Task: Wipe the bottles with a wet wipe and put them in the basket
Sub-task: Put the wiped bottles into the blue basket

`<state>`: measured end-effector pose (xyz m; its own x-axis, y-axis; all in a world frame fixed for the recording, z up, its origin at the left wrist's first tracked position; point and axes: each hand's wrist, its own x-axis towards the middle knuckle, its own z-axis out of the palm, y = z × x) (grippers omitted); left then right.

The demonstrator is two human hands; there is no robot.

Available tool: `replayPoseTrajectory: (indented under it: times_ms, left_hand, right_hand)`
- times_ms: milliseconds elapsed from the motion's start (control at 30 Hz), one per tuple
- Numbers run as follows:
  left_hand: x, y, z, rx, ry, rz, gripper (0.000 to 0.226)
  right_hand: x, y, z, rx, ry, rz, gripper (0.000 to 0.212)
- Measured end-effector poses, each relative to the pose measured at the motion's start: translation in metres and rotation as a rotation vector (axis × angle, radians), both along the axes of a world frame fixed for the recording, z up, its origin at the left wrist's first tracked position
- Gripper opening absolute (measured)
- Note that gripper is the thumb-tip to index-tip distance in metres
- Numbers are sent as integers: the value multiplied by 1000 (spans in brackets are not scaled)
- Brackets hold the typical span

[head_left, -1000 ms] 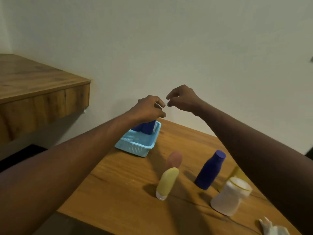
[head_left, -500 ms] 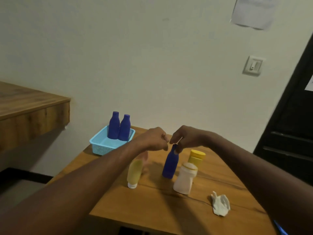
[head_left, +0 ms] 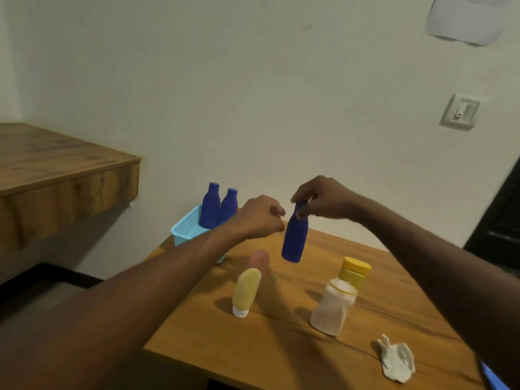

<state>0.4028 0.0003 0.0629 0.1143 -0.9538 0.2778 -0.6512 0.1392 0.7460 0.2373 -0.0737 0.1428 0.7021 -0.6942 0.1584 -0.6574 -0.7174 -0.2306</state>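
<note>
My right hand [head_left: 323, 198] grips a dark blue bottle [head_left: 294, 239] by its neck and holds it in the air above the table. My left hand [head_left: 260, 216] is just left of the bottle, fingers curled shut, holding nothing I can see. Two more blue bottles [head_left: 218, 206] stand in the light blue basket [head_left: 184, 230] at the table's far left corner. On the table stand a yellow tube [head_left: 246, 291], a pink tube [head_left: 259, 258] behind it, a white bottle [head_left: 333, 308] and a yellow-capped bottle [head_left: 353, 273]. A crumpled white wipe [head_left: 396, 361] lies near the front right.
The wooden table [head_left: 281, 344] stands against a pale wall. A higher wooden counter [head_left: 56, 175] juts out at the left. A light switch [head_left: 460, 112] is on the wall, and a dark door [head_left: 498, 220] is at the right.
My right hand has taken the blue bottle by the neck and lifted it off the table. My view has dropped and pulled back from the basket.
</note>
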Motion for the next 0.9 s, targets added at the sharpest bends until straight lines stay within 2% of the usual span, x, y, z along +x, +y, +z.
replayPoseTrajectory:
  times_ms: [167, 300, 600, 900]
  left_hand:
    - [65, -10, 2, -99, 212, 169, 31]
    - [119, -16, -5, -89, 242, 283, 25]
    - [193, -28, -47, 33, 196, 381, 26]
    - [206, -41, -73, 44, 178, 364, 23]
  right_hand:
    - [62, -16, 23, -34, -171, 45, 31]
    - [123, -32, 15, -41, -238, 79, 30]
    - [229, -68, -47, -40, -161, 98, 38]
    - [250, -87, -87, -56, -140, 117, 43]
